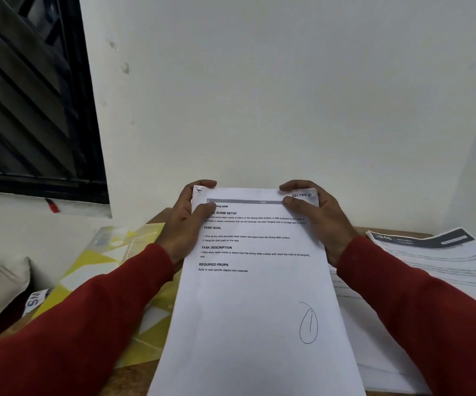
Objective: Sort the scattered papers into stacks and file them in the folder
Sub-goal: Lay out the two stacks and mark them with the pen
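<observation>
At centre frame, a stack of white papers (255, 281) is held tilted above the bench (134, 375), printed side toward the camera; top sheet shows headings "TASK GOAL", "TASK DESCRIPTION", "REQUIRED PROPS", handwritten "SECTION 6" at upper right corner, and a pen loop lower right. Left hand (186, 221) holds the stack's upper left edge: thumb on the front face, fingers curled over the top edge. Right hand (317, 218) holds the upper right edge likewise, thumb on the front. Each grip is closed on the stack. Both sleeves red. Left of the stack, a yellow-and-white patterned folder (108, 270) lies flat on the bench, partly under the left forearm. At right frame, more printed papers (437, 258) lie spread on the bench, one with a dark header band. Upper left: dark window (28, 92) in a white wall (288, 81).
</observation>
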`<state>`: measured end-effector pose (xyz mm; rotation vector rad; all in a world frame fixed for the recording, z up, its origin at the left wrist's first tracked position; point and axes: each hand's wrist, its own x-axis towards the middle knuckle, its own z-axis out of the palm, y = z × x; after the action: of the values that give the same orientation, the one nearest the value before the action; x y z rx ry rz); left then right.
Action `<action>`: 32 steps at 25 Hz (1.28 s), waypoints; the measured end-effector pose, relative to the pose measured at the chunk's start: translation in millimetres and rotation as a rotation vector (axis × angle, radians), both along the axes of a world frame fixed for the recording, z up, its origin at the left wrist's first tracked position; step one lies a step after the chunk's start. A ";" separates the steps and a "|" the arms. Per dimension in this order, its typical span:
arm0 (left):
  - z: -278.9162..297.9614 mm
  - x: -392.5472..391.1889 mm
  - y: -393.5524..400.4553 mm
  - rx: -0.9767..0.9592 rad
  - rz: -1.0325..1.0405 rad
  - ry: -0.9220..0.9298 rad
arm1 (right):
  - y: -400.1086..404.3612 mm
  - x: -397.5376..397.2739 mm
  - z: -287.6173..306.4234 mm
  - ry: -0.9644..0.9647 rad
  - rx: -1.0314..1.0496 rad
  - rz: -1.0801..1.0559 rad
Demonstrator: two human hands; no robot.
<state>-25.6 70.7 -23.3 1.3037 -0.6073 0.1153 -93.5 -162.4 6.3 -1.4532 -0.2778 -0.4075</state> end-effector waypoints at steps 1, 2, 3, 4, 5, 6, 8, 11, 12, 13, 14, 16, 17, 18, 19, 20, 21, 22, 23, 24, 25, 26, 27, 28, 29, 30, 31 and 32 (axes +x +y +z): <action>-0.4 -0.2 -0.4 0.006 0.003 -0.001 | 0.4 0.8 -0.7 0.010 0.014 -0.014; -0.9 -0.3 -0.8 0.016 0.008 -0.008 | 0.5 1.4 -1.1 0.025 0.033 -0.027; -1.0 -1.1 -1.4 0.027 0.015 -0.017 | 0.1 1.9 -1.5 0.041 0.051 -0.031; -1.2 -1.3 -2.1 0.036 0.024 -0.023 | -0.9 2.8 -1.8 0.054 0.066 -0.029; -1.4 -1.2 -2.5 0.042 0.027 -0.027 | -2.5 3.5 -2.3 0.063 0.078 -0.023; -1.9 -0.4 -2.3 0.047 0.026 -0.029 | -3.8 4.5 -3.0 0.072 0.092 -0.017; -2.5 1.6 -1.4 0.061 0.018 -0.030 | -5.7 5.8 -4.6 0.085 0.119 -0.012; -2.1 3.3 0.1 0.065 0.009 -0.039 | -6.8 6.3 -6.8 0.095 0.143 -0.046; -2.0 3.6 0.5 0.063 0.012 -0.040 | -7.4 6.4 -7.5 0.102 0.153 -0.065; -1.9 3.6 0.6 0.063 0.016 -0.041 | -8.3 6.7 -8.3 0.109 0.161 -0.083; -2.5 3.9 1.0 0.064 0.021 -0.040 | -8.9 6.9 -9.2 0.115 0.163 -0.099; -3.1 4.1 1.1 0.067 0.025 -0.046 | -10.9 7.7 -10.5 0.121 0.154 -0.122; -3.1 4.1 1.2 0.072 0.026 -0.049 | -12.2 8.0 -10.9 0.128 0.145 -0.132; -3.2 4.2 1.5 0.077 0.028 -0.051 | -13.1 8.1 -11.3 0.140 0.127 -0.143; -3.3 4.1 2.1 0.081 0.031 -0.051 | -13.8 8.3 -11.6 0.154 0.101 -0.154; -3.5 4.5 2.8 0.083 0.033 -0.050 | -14.1 8.3 -11.6 0.165 0.072 -0.162; -3.6 5.1 3.8 0.086 0.035 -0.049 | -14.4 8.7 -11.9 0.170 0.049 -0.168; -3.8 5.6 4.5 0.092 0.036 -0.048 | -14.5 8.7 -11.8 0.169 0.037 -0.174; -3.6 6.2 4.9 0.105 0.040 -0.048 | -14.9 8.5 -11.7 0.164 0.030 -0.182; -3.5 6.7 5.0 0.121 0.047 -0.047 | -15.2 8.1 -11.6 0.156 0.019 -0.190; -3.6 6.7 4.8 0.133 0.054 -0.045 | -15.4 7.9 -11.7 0.148 0.000 -0.191; -4.2 6.9 5.0 0.140 0.060 -0.041 | -15.2 7.7 -12.3 0.141 -0.023 -0.184; -5.6 7.3 5.6 0.146 0.068 -0.036 | -14.6 7.8 -13.9 0.139 -0.044 -0.174; -7.3 7.7 6.6 0.151 0.077 -0.028 | -13.6 8.0 -16.2 0.143 -0.057 -0.165; -9.0 8.0 7.4 0.154 0.084 -0.017 | -12.9 8.5 -18.6 0.150 -0.063 -0.162; -10.4 8.2 7.8 0.155 0.088 -0.005 | -12.3 8.9 -20.3 0.160 -0.059 -0.160; -11.7 8.2 8.0 0.152 0.090 0.007 | -11.9 9.1 -21.6 0.172 -0.049 -0.158; -12.2 8.2 8.2 0.150 0.092 0.017 | -11.6 8.9 -21.5 0.182 -0.037 -0.156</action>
<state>-17.4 78.9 -35.5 1.4766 -0.5501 0.1363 -84.6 -174.0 -15.3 -1.5421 -0.0264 -0.3943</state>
